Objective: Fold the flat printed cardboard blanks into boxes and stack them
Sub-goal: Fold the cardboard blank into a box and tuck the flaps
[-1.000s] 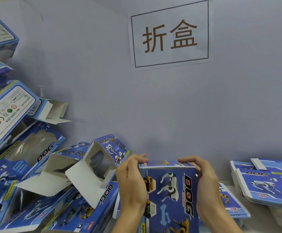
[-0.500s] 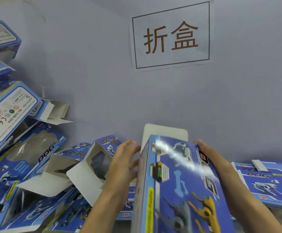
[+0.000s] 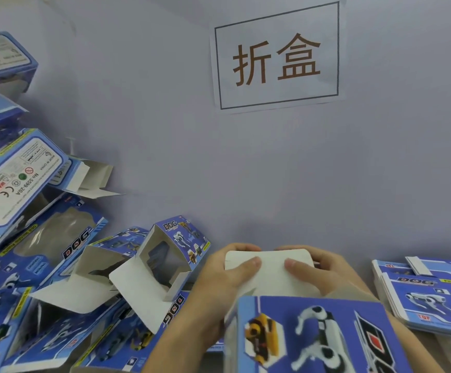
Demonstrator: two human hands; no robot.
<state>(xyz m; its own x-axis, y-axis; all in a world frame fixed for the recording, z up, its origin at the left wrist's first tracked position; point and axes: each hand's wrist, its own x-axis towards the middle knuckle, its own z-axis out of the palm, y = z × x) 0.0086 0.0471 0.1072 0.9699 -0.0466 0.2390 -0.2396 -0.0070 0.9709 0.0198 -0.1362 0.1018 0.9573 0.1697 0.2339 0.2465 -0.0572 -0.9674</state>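
I hold a blue printed box [image 3: 313, 335] with robot-dog pictures low in the middle, its printed face toward me. Its white end flap [image 3: 270, 270] sticks out at the far end. My left hand [image 3: 224, 281] grips the flap's left side, thumb on top. My right hand [image 3: 318, 270] grips the flap's right side, thumb pressing on the white card. A heap of folded blue boxes [image 3: 47, 265] lies at the left. A stack of flat blue blanks [image 3: 428, 294] lies at the right.
A grey wall [image 3: 165, 130] stands close behind the work area, with a white paper sign [image 3: 277, 56] bearing two brown characters. Open-ended boxes [image 3: 165, 254] lie right beside my left hand. The left heap rises high along the wall.
The box has tipped down toward me and come lower. Both hands moved from its sides to the white end flap, thumbs now pressing on it.
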